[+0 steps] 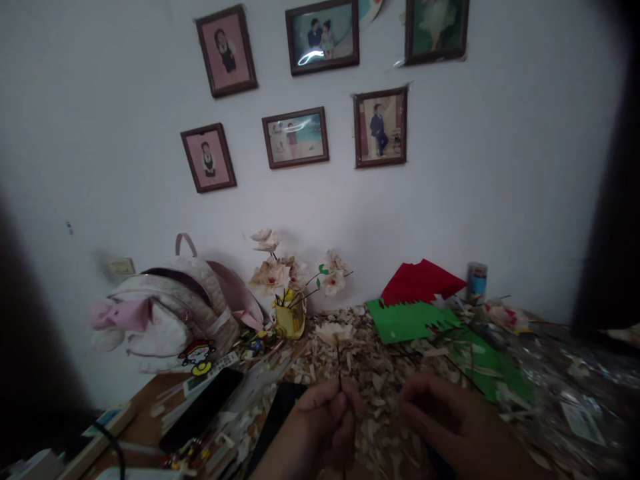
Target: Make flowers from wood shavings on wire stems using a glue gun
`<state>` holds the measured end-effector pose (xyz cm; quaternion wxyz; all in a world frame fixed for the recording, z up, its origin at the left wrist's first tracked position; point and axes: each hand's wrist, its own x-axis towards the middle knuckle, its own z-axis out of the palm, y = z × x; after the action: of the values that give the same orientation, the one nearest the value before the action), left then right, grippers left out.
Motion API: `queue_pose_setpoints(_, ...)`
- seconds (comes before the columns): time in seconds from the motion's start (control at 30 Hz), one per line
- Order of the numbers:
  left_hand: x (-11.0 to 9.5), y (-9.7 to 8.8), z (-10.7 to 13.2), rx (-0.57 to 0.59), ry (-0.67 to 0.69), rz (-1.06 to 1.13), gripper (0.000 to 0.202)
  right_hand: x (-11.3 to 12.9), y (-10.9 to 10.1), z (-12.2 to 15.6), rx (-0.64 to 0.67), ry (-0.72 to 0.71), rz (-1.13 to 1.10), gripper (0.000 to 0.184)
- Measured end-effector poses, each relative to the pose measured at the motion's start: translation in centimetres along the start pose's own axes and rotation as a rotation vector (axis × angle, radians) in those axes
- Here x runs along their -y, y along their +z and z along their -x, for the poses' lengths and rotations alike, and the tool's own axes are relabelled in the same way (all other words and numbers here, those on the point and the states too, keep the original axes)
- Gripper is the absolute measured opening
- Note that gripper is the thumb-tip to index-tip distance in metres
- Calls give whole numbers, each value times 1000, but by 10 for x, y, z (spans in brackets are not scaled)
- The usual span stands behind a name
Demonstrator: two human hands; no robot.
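Observation:
My left hand (327, 417) is closed around the thin dark stem (339, 367) of a handmade flower and holds it upright. Pale, cream petals of this flower (336, 333) spread out at the stem's top. To the right, apart from the flower, my right hand (445, 413) is curled with thumb and forefinger drawn together at the tips. Whether anything small is between them cannot be made out in the dim light. Beneath both hands lies a thick litter of pale scraps and shavings (377, 393).
Behind stands a yellow container (290, 319) with similar flowers (273, 275). A quilted bag (175, 300) and a dark phone (203, 407) are at left. Green sheets (410, 320), a red sheet (420, 280), a blue-labelled can (477, 283) and clear plastic wrapping (560, 373) lie at right.

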<state>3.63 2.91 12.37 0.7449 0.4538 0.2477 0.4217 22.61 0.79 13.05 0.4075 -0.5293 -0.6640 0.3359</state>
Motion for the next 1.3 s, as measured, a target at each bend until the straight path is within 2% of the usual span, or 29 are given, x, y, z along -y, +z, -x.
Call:
queue_pose_setpoints(0.1, 3, -2, -2, 62, -18, 74, 21, 1, 2, 0, -14, 5, -26, 19)
queue_pose_setpoints(0.2, 7, -4, -4, -15, -5, 56, 23, 4, 2, 2, -40, 52, -61, 24)
queue_pose_setpoints(0.5, 6, -4, -4, -174, 229, -414, 30, -1, 7, -5, -126, 59, -214, 23)
queue_pose_setpoints(0.57, 5, -4, -4, -213, 263, -482, 33, 0, 8, -6, -114, 87, -284, 22)
queue_pose_setpoints(0.67, 6, -7, -6, -210, 284, -477, 35, 2, 12, -7, -67, 140, -424, 25)
queue_pose_setpoints(0.87, 16, -20, -12, -259, 288, -487, 28, -1, 20, -6, -33, 133, -553, 27)
queue_pose_setpoints(1.03, 19, -23, -15, -251, 248, -514, 26, -1, 15, -2, 15, 145, -542, 19)
queue_pose_setpoints(1.13, 18, -21, -15, -248, 234, -551, 25, 1, 12, -1, 59, 121, -553, 21)
queue_pose_setpoints(1.3, 17, -17, -16, -159, 238, -559, 22, 6, 12, -1, 80, 136, -670, 25)
